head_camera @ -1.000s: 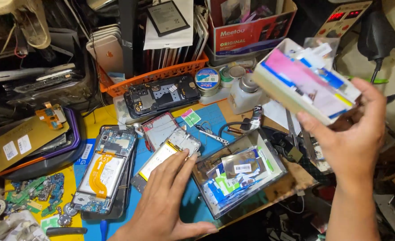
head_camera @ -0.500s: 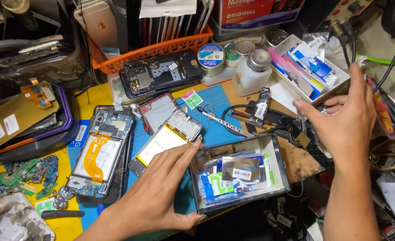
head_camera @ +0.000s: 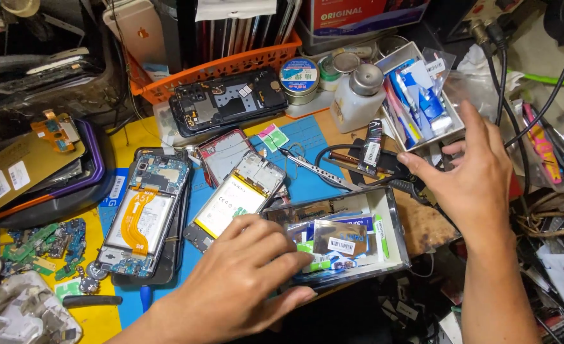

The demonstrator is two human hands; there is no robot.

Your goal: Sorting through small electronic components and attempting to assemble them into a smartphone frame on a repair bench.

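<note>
Cluttered repair worktop [head_camera: 431,223], blue mat [head_camera: 307,137] in the middle, parts crowding every side. Clear plastic tray [head_camera: 393,220] of small packeted parts is sitting at the near edge, centre-right, tilted slightly. Left hand [head_camera: 244,286] is resting on the tray's left end, fingers [head_camera: 282,264] pressed together and lying flat over the packets, not pinching anything. Right hand [head_camera: 473,181] is hovering just right of the tray, fingers spread and empty, above dark cables [head_camera: 358,156]. Just left of the tray an opened phone with yellow battery [head_camera: 237,197] is lying on the mat; further left, a second opened phone with an orange flex strip [head_camera: 145,213]. Tweezers [head_camera: 314,169] are lying between tray and far items. Far right: white box [head_camera: 422,95] of blue-and-white sachets, white bottle [head_camera: 356,99] beside it. Far centre: orange basket [head_camera: 231,60], black phone frame [head_camera: 231,99] in front of it. Near left: loose green circuit boards [head_camera: 46,245].
</note>
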